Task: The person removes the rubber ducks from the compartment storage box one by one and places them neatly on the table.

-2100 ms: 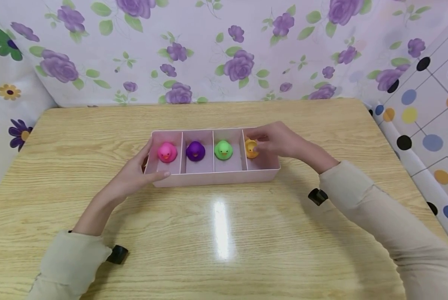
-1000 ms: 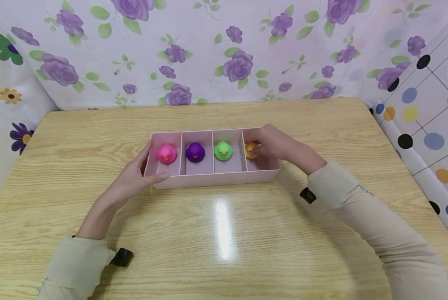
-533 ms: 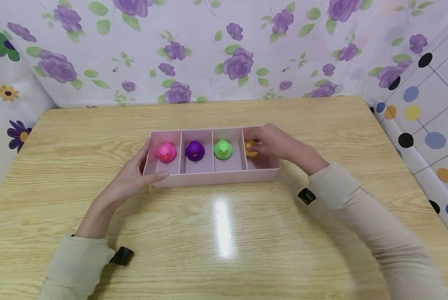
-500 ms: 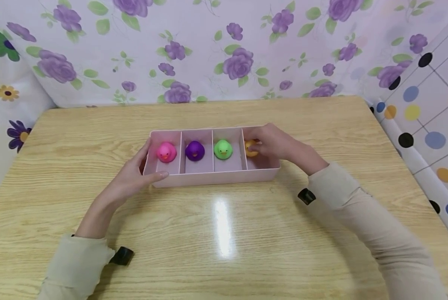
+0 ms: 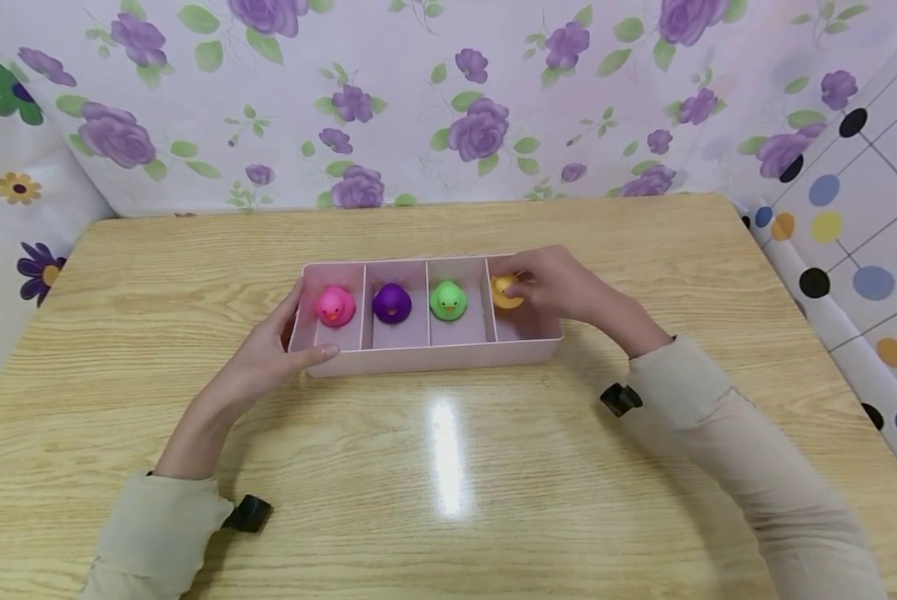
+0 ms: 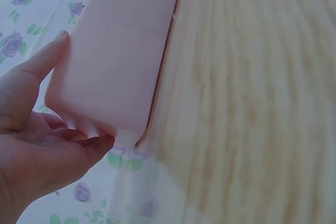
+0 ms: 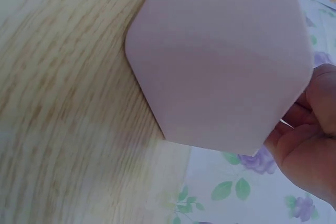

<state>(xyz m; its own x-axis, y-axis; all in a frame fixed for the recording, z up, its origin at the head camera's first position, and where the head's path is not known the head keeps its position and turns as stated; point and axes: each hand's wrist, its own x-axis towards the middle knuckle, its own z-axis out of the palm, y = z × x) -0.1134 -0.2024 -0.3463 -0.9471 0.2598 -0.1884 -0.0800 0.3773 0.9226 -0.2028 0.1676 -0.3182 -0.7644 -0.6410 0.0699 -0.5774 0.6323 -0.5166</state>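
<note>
Yellow duck moved a bit, pinched by right hand — left hand grips box on wood table, flowery cloth behind.

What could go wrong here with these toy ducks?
The small, round yellow toy duck could slip from the right hand, which pinches it. It might also catch on the thin pale-pink divider close beside it. If the left hand loosened on the long pale-pink box, the box might shift.
</note>
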